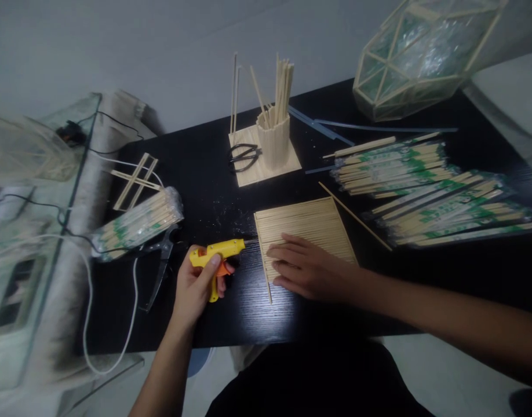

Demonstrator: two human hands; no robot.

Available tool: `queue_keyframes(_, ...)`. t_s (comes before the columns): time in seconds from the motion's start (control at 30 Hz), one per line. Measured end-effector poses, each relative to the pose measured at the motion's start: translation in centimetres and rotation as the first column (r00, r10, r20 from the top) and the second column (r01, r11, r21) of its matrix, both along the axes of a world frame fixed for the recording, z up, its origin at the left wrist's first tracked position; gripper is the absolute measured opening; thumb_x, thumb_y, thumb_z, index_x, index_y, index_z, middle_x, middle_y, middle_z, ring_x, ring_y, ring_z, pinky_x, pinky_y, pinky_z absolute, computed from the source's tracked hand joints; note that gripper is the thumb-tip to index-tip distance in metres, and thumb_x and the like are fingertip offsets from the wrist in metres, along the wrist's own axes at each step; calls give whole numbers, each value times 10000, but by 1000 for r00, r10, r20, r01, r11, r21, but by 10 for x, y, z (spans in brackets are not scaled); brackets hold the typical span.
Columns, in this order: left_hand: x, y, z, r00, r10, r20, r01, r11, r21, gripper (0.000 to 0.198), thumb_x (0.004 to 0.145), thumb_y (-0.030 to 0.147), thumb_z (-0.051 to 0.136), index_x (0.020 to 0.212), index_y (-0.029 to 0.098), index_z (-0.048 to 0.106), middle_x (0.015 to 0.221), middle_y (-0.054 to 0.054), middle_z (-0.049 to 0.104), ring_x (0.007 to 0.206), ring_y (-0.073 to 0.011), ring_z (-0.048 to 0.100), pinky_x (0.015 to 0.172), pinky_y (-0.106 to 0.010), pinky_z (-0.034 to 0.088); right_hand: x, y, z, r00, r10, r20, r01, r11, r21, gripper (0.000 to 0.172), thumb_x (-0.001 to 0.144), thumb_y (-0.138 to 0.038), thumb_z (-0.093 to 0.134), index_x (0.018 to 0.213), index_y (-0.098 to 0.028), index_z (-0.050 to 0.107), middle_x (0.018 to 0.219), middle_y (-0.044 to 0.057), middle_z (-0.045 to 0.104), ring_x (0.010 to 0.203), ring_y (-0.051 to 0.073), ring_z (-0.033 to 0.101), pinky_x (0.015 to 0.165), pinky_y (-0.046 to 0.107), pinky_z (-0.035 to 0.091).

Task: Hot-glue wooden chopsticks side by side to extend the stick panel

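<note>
My left hand [196, 286] grips a yellow glue gun [220, 255] with an orange trigger. Its nozzle points right at the left edge of a flat mat of bamboo sticks [309, 223] on the black table [231, 313]. My right hand [303, 267] lies flat on the mat's near left part, fingers stretched out and pressing it down. A single loose stick [266, 275] runs along the mat's left edge, under my fingertips.
Behind the mat stands a stick holder [274, 136] on a wooden base with black scissors [244, 156]. Wrapped chopstick packs [426, 185] lie at right, another pack [138, 223] and pliers [161, 266] at left. A stick-framed polyhedron [422, 52] stands far right. A white cord [92, 301] trails left.
</note>
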State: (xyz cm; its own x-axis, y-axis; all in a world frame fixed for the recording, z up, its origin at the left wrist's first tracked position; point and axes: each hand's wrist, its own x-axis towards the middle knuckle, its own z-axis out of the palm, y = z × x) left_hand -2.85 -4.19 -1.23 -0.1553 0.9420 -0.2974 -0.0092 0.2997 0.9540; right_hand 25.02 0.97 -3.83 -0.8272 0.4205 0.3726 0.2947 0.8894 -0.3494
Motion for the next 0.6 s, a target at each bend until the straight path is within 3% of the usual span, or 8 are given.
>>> queue_keyframes(0.37, 1, 1, -1, 1000, -26, 5, 26, 999, 25, 482, 916, 524, 826, 986, 258, 431, 737, 19, 788, 396, -116, 608, 361, -205, 513, -4, -1, -4, 999, 3, -33, -2, 1000, 13, 200, 1100, -250, 589, 1016, -139, 731, 1207, 130, 762, 1240, 243, 706, 1250, 507, 470)
queue_keyframes(0.6, 4, 0, -3, 1000, 11, 0, -11, 1000, 29, 501, 897, 547, 831, 977, 260, 429, 739, 18, 783, 399, -111, 599, 376, -203, 510, -5, -3, -1, 999, -28, -25, 29, 999, 20, 176, 1057, -235, 646, 953, -115, 722, 1374, 256, 701, 1411, 336, 613, 1225, 548, 512)
